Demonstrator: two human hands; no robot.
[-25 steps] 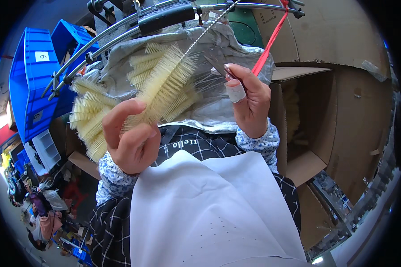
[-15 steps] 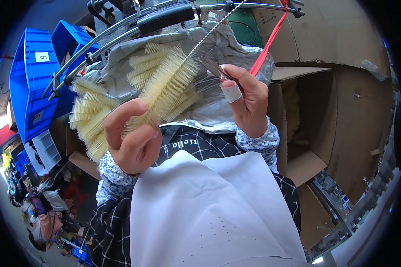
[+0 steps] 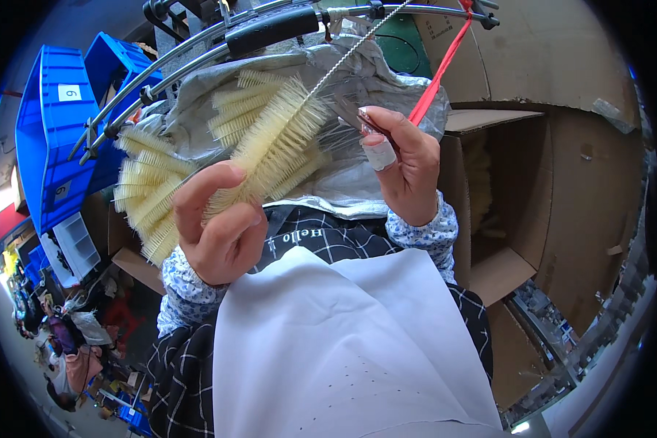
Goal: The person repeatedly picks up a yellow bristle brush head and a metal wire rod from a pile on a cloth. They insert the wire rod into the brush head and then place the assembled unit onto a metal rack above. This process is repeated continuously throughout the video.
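Note:
My left hand (image 3: pixel 223 232) is closed, thumb and fingers pinching the lower end of a cream bristle brush (image 3: pixel 281 131). The brush slants up to the right, and its twisted wire stem (image 3: pixel 350 52) runs on past the top edge. White tape wraps a digit of my right hand (image 3: pixel 405 157), which is closed around small metal snips (image 3: pixel 349 115). Their two narrow blades point at the brush's right side, apart from the bristles as far as I can see. Beneath lie more cream brushes (image 3: pixel 150 193) on a grey-white plastic sack (image 3: pixel 358 168).
A curved metal rail with a black sleeve (image 3: pixel 274 33) crosses the top. From it hangs a red strip (image 3: pixel 438 77) at the right. Blue bins (image 3: pixel 55 131) stand at the left. An open cardboard box (image 3: pixel 511 182) at the right contains cream brushes. White cloth (image 3: pixel 343 343) covers my lap.
The brush has turned slightly, its wire stem shifting a little to the right. My left fingers have moved slightly with it. My right hand and the snips stay nearly still.

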